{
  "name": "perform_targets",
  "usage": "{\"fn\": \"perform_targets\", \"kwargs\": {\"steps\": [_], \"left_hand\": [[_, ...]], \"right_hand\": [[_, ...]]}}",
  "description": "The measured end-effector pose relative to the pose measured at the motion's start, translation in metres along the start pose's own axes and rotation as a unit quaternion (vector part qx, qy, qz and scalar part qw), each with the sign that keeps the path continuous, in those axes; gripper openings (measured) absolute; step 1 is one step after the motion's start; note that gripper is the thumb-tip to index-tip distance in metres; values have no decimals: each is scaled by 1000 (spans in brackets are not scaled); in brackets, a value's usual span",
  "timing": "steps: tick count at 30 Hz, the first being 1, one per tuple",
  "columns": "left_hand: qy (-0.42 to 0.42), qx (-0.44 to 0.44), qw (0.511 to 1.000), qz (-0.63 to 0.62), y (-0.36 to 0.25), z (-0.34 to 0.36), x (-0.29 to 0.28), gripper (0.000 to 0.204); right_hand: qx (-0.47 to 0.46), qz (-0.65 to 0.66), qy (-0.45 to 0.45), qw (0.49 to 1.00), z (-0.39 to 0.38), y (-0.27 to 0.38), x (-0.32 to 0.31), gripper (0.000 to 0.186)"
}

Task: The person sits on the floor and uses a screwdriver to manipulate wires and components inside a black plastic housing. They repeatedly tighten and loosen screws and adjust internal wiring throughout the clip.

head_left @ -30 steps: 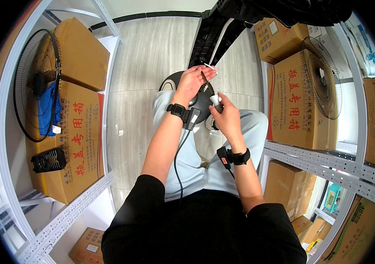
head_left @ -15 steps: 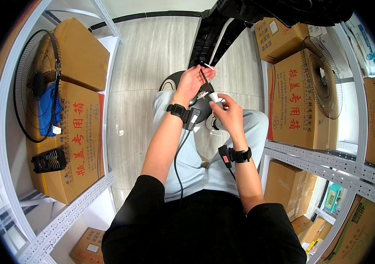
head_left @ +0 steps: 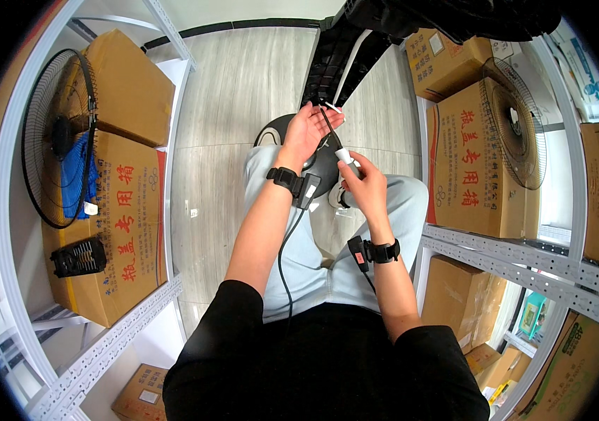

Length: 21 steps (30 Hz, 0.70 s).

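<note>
My right hand (head_left: 367,186) grips the grey-and-white handle of a screwdriver (head_left: 344,156). Its dark shaft runs up past the fingers of my left hand (head_left: 305,135), which lies palm up with the fingers stretched out. The shaft's tip points at the lower end of a black fan stand (head_left: 318,76), where a short white piece sticks out by my left fingertips. A pale strip runs along the stand. Below, partly covered by my hands, is a round black base (head_left: 326,175) between my feet. What the screwdriver tip touches is too small to tell.
Metal shelving (head_left: 113,351) flanks me on the left, with more shelving (head_left: 524,263) on the right, both holding cardboard boxes. A wire fan guard (head_left: 59,140) leans on the left boxes, another guard (head_left: 514,123) on the right. A black slotted part (head_left: 78,257) sits at left.
The screwdriver handle and my right hand have shifted slightly. A small pale piece seen beside the handle no longer shows. My left hand stays nearly in place, palm up.
</note>
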<state>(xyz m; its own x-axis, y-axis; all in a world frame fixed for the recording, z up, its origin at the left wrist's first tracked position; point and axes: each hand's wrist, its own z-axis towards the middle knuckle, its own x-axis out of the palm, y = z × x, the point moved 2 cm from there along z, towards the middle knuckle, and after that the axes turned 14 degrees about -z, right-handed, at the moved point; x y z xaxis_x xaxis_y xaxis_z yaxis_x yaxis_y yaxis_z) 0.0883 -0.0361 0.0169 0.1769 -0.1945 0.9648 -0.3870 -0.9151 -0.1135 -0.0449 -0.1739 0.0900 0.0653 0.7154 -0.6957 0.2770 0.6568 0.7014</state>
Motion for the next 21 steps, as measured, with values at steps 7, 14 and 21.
{"fn": "perform_targets", "kwargs": {"steps": [7,14,21], "left_hand": [[36,44,994,95,3,4,-8,16],[46,42,996,65,1,10,-13,18],[21,45,997,64,-2,7,-8,13]], "right_hand": [[13,48,-7,999,-4,-6,-2,46],[11,28,-5,1000,1,-8,-6,45],[2,16,-13,1000,5,-21,-2,39]]}}
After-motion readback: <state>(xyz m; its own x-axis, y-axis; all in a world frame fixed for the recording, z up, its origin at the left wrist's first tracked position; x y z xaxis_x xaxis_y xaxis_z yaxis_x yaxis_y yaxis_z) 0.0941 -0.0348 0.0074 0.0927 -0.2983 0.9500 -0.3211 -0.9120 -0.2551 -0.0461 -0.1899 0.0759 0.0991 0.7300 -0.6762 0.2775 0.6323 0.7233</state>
